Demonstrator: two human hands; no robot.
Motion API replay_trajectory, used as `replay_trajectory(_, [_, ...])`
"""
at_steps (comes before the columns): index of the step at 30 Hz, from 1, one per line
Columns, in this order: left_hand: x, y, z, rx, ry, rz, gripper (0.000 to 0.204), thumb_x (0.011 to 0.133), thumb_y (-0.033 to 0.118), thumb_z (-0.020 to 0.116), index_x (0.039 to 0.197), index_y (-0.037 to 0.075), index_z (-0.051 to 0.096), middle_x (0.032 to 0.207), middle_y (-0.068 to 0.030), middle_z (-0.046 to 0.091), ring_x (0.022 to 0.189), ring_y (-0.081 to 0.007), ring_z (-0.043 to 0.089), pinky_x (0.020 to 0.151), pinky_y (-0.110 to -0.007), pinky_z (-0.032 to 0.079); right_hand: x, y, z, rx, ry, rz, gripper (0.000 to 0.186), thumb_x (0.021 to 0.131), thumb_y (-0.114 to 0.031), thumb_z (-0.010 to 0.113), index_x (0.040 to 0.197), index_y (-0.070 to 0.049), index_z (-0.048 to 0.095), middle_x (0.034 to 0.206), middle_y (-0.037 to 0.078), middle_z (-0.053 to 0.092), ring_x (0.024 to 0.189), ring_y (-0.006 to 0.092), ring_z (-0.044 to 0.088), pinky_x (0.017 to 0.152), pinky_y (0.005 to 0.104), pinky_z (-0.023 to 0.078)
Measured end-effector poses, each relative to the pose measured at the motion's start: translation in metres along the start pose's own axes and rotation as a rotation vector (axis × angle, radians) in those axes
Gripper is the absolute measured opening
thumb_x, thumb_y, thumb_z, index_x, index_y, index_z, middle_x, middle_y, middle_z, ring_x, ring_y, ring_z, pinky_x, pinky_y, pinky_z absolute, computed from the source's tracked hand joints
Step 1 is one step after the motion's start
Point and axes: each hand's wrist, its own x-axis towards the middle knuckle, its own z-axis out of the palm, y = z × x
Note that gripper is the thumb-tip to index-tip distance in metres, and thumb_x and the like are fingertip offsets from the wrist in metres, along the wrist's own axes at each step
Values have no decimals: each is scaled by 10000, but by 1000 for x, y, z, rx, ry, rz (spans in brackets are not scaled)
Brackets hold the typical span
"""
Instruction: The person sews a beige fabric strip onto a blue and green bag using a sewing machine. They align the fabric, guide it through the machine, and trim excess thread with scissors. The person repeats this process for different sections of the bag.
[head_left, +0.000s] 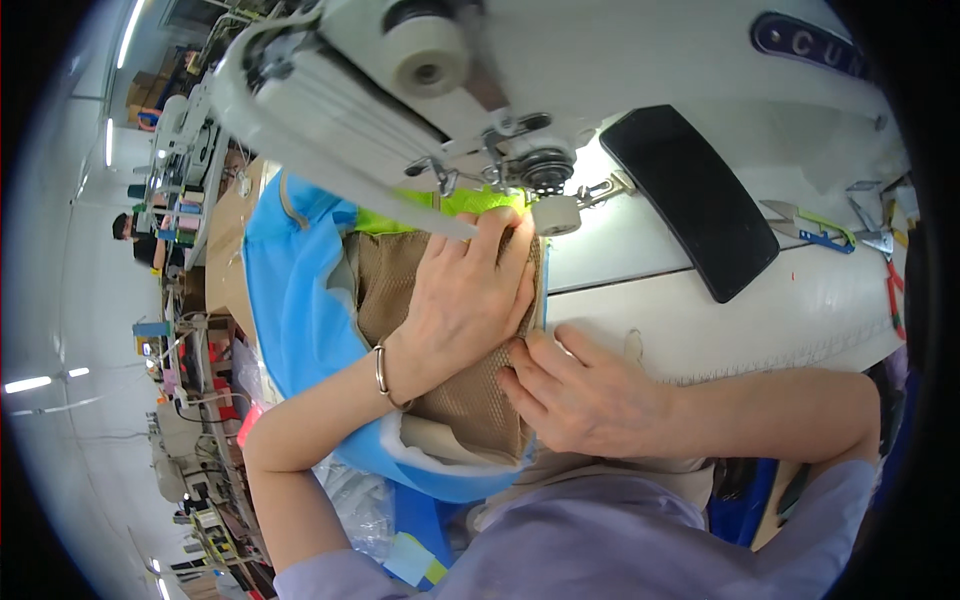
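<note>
Brown mesh fabric [386, 272], joined to a light blue fabric piece [290, 330] and a bright yellow-green strip [385, 218], lies under the head of a white sewing machine [640, 50]. My left hand [468, 292] rests flat on the mesh, fingers stretched toward the presser area beside a small white roller [556, 215]. That hand's fingertips are close to the lit needle area, where the needle itself is hidden. Nearer to me, my right hand [590, 392] has its fingers closed on the mesh's right edge. White lining shows along the near border.
A black phone-like slab [690, 200] leans on the machine bed to the right. Beyond it lie thread snips [810, 225] and a red-handled tool [893, 290]. Clear plastic bags [355, 500] hang at lower left. Other machines and a person [145, 240] stand far left.
</note>
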Motion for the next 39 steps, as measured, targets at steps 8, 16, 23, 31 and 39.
replay_trajectory(8, [-10,-2,12,-179,141,-45,429,795,98,739,1216,34,687,957,-107,589,829,-273,606,708,-373,519,0,0,8,21,96,22,370,809,-210,614,1040,60,715,1055,227,697,1023,365,651,811,399,513])
replay_trajectory(16, [-11,-9,7,-282,80,-54,393,798,85,734,1190,116,727,1090,-124,602,971,-318,611,784,-399,523,-2,4,9,40,102,-6,361,824,-210,612,1060,41,718,1069,225,693,1016,361,643,792,383,505])
replay_trajectory(23, [-14,-8,14,-555,204,-279,337,818,114,744,1151,69,725,1098,-150,649,966,-350,626,848,-432,507,1,2,4,35,61,5,338,814,-189,617,1082,-2,707,1101,191,676,1037,344,635,824,382,529])
replay_trajectory(31, [-7,-22,0,-475,141,-368,230,822,126,762,1011,43,661,971,-144,680,929,-332,650,821,-402,505,7,18,-2,309,117,149,272,775,-111,691,1027,-12,712,1063,146,705,1034,276,660,819,364,535])
replay_trajectory(39, [-25,-9,-42,-775,337,-454,261,816,32,755,1051,48,643,993,-78,660,952,-203,652,863,-307,505,26,41,-25,727,354,698,356,817,-158,818,1126,-19,708,1055,94,724,893,199,713,754,317,551])
